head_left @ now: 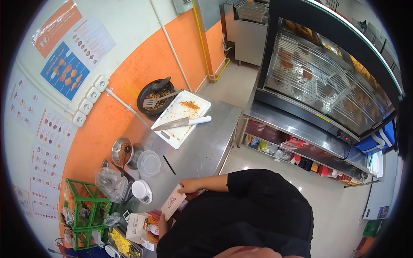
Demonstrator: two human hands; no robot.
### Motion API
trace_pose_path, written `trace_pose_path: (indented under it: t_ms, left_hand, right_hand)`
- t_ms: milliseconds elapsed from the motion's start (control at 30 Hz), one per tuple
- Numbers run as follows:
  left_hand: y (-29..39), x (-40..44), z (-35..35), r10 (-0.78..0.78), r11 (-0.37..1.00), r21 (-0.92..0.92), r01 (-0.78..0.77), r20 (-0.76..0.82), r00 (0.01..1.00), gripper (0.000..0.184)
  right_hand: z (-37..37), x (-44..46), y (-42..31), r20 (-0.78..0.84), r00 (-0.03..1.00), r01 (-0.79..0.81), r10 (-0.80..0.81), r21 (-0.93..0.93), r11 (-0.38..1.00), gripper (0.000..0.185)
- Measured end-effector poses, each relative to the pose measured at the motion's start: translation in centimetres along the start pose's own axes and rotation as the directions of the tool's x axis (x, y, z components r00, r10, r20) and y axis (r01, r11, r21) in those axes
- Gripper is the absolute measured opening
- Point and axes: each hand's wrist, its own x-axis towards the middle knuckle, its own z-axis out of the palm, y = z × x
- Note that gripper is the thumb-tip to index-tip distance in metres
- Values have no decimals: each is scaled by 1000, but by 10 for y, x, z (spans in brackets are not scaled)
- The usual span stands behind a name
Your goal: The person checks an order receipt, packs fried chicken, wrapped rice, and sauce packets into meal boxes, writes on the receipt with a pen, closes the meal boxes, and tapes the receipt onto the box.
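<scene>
A white cardboard box [173,201] with a red print on its lid is between my two hands. My right hand [189,185] grips its upper right corner, and my left hand [163,225] is at its lower edge, partly hidden by the box and my body. Just left of it, another open box [137,226] holds browned food [152,227] and some wrapped packets. A small white scale [142,191] stands above the boxes, near a clear round lid [149,163] and a thin black stick [169,164].
A large knife [182,123] lies across a white cutting board [183,115], beside a black mortar [154,99] with a spatula. Green crates [88,206], a metal bowl [123,151] and a yellow food tray [122,244] stand left. A glass warming cabinet [327,77] is at right.
</scene>
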Motion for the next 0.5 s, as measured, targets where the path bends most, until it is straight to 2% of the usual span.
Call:
trace_pose_path:
  t_ms: [67,133,200,267,300,367,400,433,467,500]
  left_hand:
    - [-5,0,-2,50,995,89,-48,-16,999,51]
    - [-9,2,-2,71,988,138,-67,-24,997,50]
    - [-12,0,-2,35,996,89,-31,-37,999,50]
    - [-13,-1,0,-46,995,-85,43,-35,998,49]
    - [-15,-4,1,98,992,78,-100,24,995,49]
    - [-22,-8,-4,221,952,208,-225,42,974,49]
    - [-28,2,-10,291,842,429,-328,151,945,48]
    - [-34,7,-7,285,812,487,-321,149,947,48]
    - [-40,12,-3,279,780,542,-313,148,949,48]
    - [-47,16,10,227,867,447,-219,36,973,47]
  right_hand:
    - [-14,-25,-26,7,1000,-18,18,-49,999,45]
    - [-9,-12,-13,68,997,-26,27,-9,1000,42]
    - [-8,-10,-8,128,991,-39,34,34,999,39]
    - [-18,-16,-14,176,983,-62,49,67,996,39]
    - [-13,-13,-3,195,980,-58,46,58,997,39]
    - [3,-2,23,16,970,244,-244,-54,968,36]
    - [1,-6,20,36,974,226,-226,-11,974,34]
    - [-5,-12,15,66,976,207,-208,30,978,31]
    - [-4,-8,26,44,955,295,-293,-53,954,33]
    - [-1,-4,36,29,924,381,-381,-129,916,37]
